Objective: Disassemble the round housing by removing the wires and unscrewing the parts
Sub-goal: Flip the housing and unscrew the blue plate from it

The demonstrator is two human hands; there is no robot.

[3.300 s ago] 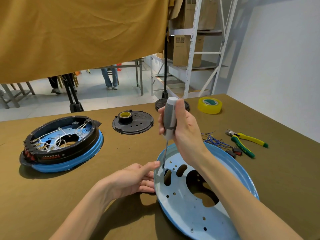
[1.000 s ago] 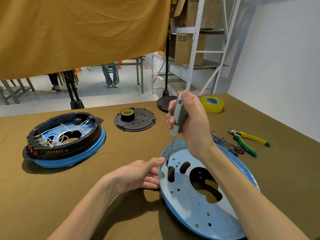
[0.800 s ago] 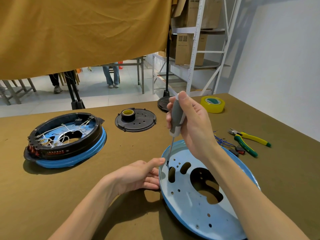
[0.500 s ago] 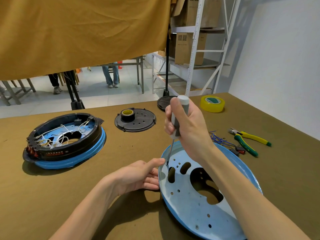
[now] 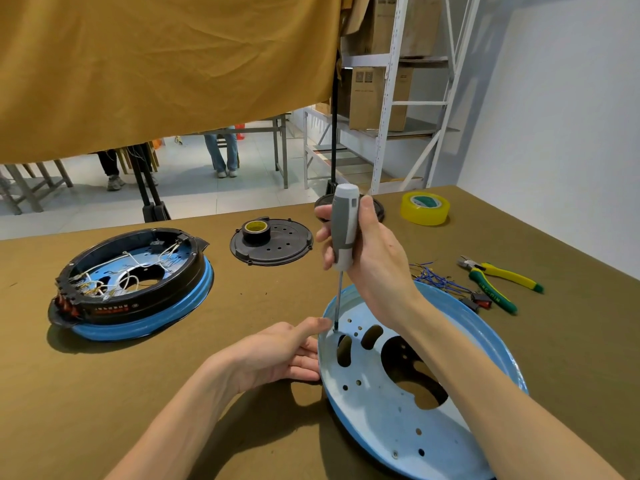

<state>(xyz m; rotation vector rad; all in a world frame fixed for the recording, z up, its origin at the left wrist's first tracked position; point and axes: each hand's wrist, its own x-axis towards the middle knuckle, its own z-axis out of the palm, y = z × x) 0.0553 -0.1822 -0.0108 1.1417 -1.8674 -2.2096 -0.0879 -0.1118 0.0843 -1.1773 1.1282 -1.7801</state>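
Olive table (image 5: 242, 427): your right hand (image 5: 374, 261) grips the upright screwdriver (image 5: 343, 233), tip beside your left hand's (image 5: 277, 351) thumb, fingers steadying the blue plate (image 5: 381, 420).

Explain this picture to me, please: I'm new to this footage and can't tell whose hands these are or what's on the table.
The camera sits on a person's head, looking down at their own hands. The right hand grips a grey screwdriver, tip down on a tilted blue metal plate. The left hand steadies the plate's edge. On the brown table lie a black-and-blue round housing full of white wires, a black disc with a tape roll on it, yellow tape, pliers and loose blue wires.
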